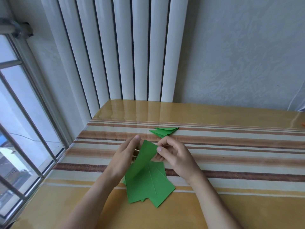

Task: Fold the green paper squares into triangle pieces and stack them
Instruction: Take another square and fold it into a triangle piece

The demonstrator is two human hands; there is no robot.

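nearest us, forearms reach in from the bottom edge, and just past them a loose pile of green paper squares [153, 184] lies fanned on the striped bench [231, 162]. one sheet [146, 156] is lifted off that pile: right hand [175, 156] pinches its far corner between thumb and curled fingers [159, 148], left hand [127, 154] backs the other edge, fingers straight and close together. beyond the hands, a small stack of folded triangles [163, 131] sits on the bench, near the far stripes. so, by my read, a few pieces done, several squares left, this fold only starting. hard to count either pile; layers overlap, and the left palm hides its side of the sheet.
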